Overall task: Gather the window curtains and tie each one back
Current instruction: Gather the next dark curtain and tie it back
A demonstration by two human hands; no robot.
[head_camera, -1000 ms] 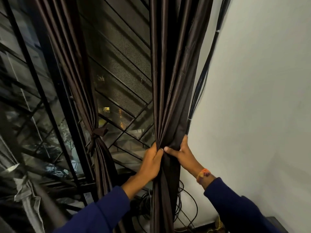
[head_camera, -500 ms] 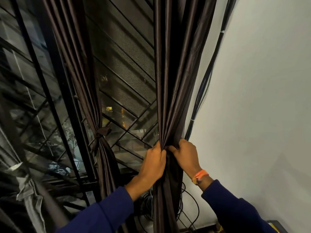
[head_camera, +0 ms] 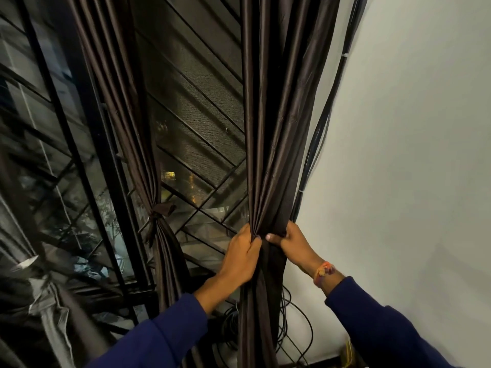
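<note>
Two dark brown satin curtains hang before a barred window. The right curtain [head_camera: 279, 128] is bunched into a narrow column beside the white wall. My left hand [head_camera: 241, 257] grips its gathered folds from the left side. My right hand [head_camera: 292, 241] wraps round the same bunch from the right, thumb across the front. The two hands nearly touch. The left curtain [head_camera: 125, 115] is cinched at mid-height by a knotted brown tie-back [head_camera: 159, 212].
A black metal window grille [head_camera: 202, 144] with mesh fills the space between the curtains. Black cables [head_camera: 318, 134] run down the wall edge behind the right curtain and coil near the floor [head_camera: 295, 328]. The white wall [head_camera: 411, 168] stands at right.
Both hands have closed tighter round the right curtain's bunch. My right hand went from an open-fingered pinch to a full wrap. The view has shifted slightly.
</note>
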